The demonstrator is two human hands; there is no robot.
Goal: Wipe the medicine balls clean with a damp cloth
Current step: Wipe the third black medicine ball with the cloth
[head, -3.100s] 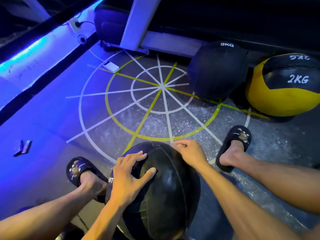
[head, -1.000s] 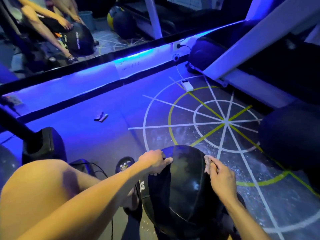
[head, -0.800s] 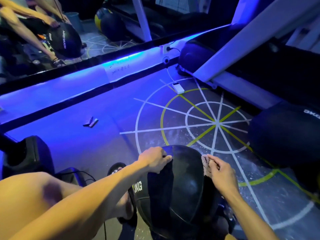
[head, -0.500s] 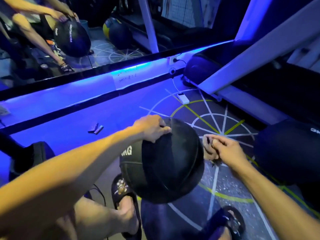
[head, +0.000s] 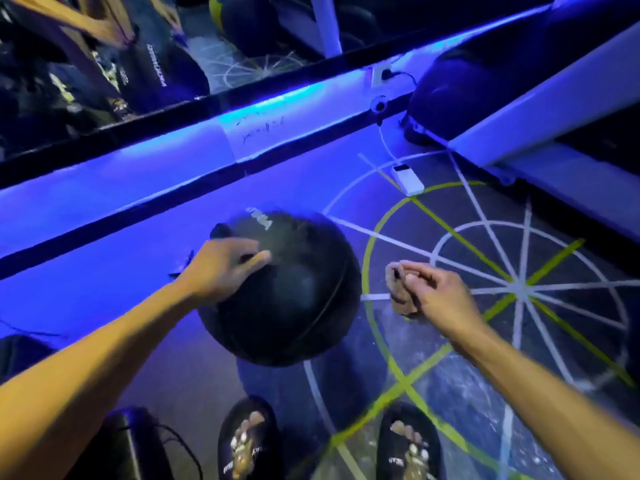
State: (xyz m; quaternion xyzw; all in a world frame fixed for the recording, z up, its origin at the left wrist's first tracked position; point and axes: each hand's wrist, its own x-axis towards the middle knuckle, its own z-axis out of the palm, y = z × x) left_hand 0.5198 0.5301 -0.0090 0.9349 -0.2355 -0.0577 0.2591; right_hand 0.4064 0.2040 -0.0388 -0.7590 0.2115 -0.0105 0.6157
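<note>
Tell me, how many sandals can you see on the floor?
2. The left sandal is at the bottom edge, below the black medicine ball. The right sandal is beside it, on the green floor line. Both have feet in them and are cut off by the frame.

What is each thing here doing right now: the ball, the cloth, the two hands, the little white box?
black medicine ball: under the left hand, cloth off it
left hand: fingers spread on the ball
cloth: bunched, clear of the ball
right hand: pinching the cloth
white box: flat on floor, cable attached

Black medicine ball (head: 287, 299) above floor; bunched brown cloth (head: 401, 296) beside it.
</note>
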